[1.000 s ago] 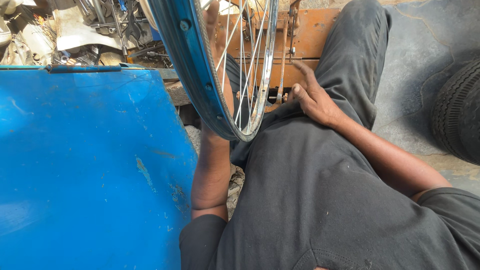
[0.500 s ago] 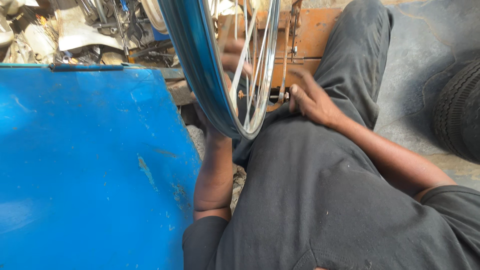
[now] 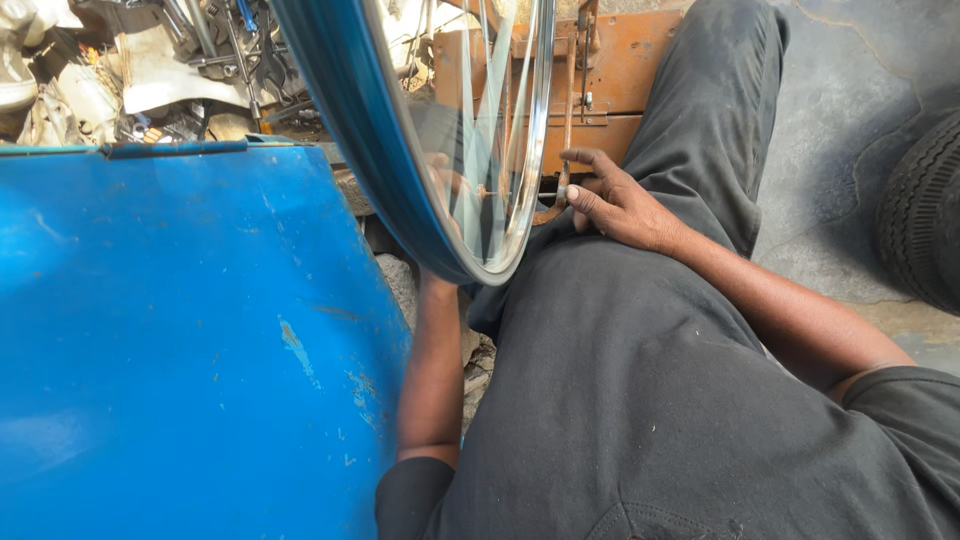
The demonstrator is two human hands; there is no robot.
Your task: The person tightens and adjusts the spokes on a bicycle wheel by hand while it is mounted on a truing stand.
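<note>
A bicycle wheel (image 3: 400,190) with a blue band inside its silver rim and thin spokes stands upright in front of me. My left hand (image 3: 447,178) is behind the spokes, blurred and half hidden by the rim, so its grip is unclear. My right hand (image 3: 622,208) rests on my lap in dark trousers (image 3: 720,110). Its fingers are closed around a thin rusty metal bar (image 3: 566,120) that rises beside the wheel in front of an orange-brown wooden box (image 3: 630,70).
A large blue metal panel (image 3: 180,350) with scratches fills the left side. Behind it lies a heap of tools and scrap parts (image 3: 150,70). A black tyre (image 3: 925,210) sits at the right on the grey concrete floor (image 3: 840,130).
My left hand has dropped lower behind the spokes, and the wheel has shifted slightly. My right hand stays on the rusty bar.
</note>
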